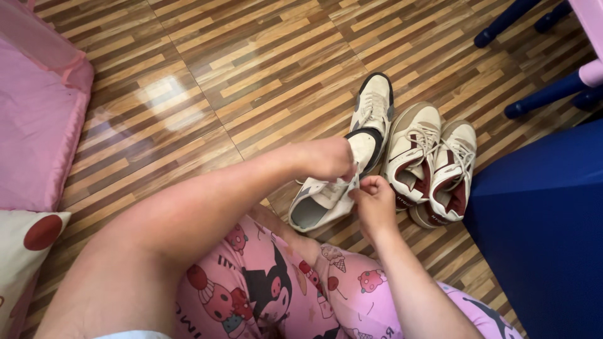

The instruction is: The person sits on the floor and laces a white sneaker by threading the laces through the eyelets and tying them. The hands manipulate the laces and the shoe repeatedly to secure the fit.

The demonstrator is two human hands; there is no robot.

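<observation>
My left hand (326,158) and my right hand (375,199) meet over a white sneaker (320,204) lying on its side on the wooden floor. Both hands pinch its white lace between closed fingers. Its matching white and black sneaker (372,116) stands just beyond, toe pointing away. To the right sits a pair of cream and maroon sneakers (433,163) side by side, with laces loose. My legs in pink cartoon-print trousers (282,289) fill the lower middle.
A pink cushion or mattress edge (38,119) lies at the left with a spotted pillow (25,245) below it. A dark blue block-shaped object (540,226) stands at the right. Blue furniture legs (546,94) are at the top right.
</observation>
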